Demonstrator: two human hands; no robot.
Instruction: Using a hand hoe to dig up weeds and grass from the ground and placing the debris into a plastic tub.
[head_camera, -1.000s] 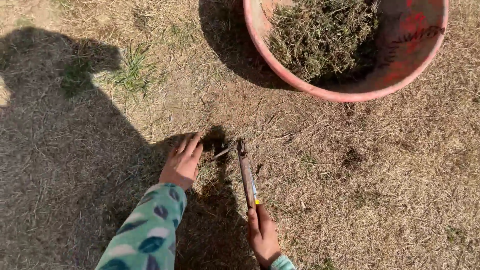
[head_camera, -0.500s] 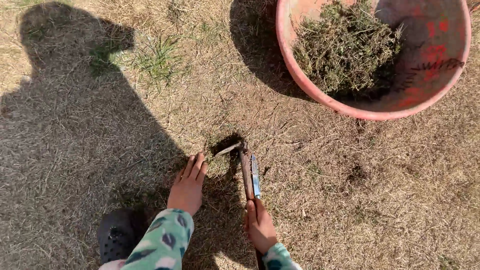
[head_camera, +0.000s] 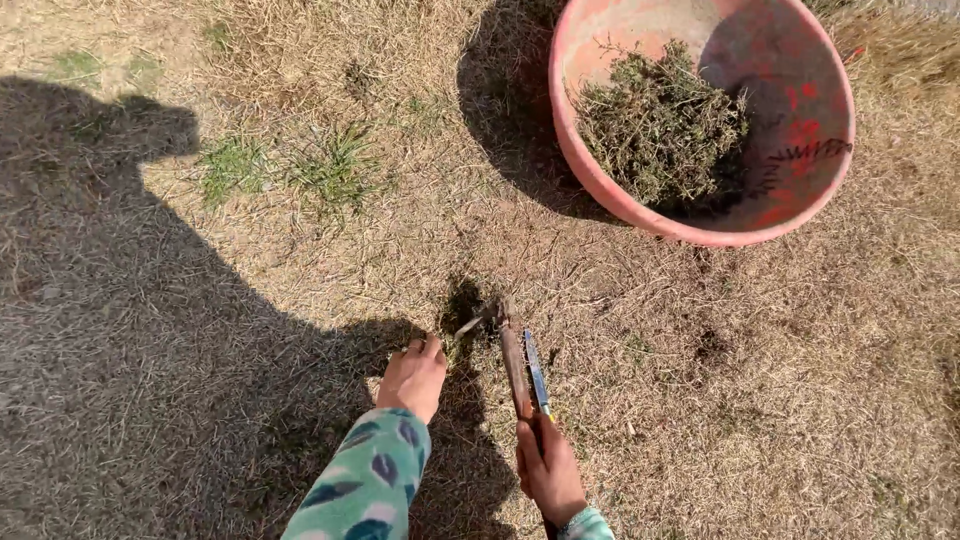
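Right hand (head_camera: 550, 470): fingers closed around the handle of a rusty, wooden-shafted metal hand hoe (head_camera: 515, 365); blade buried in a small weed clump (head_camera: 462, 300) just beyond the left hand (head_camera: 413, 378), fingers curled, holding nothing. Tool judged stiff, moderately heavy; grip the handle's lower end.

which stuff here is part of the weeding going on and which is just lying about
In use:
- right hand, gripping the hand hoe
- left hand, fingers curled at the weed clump by the hoe's blade
- pink basin, holding pulled weeds

Just there:
- green grass tufts further off
- small dark hole in the dry ground
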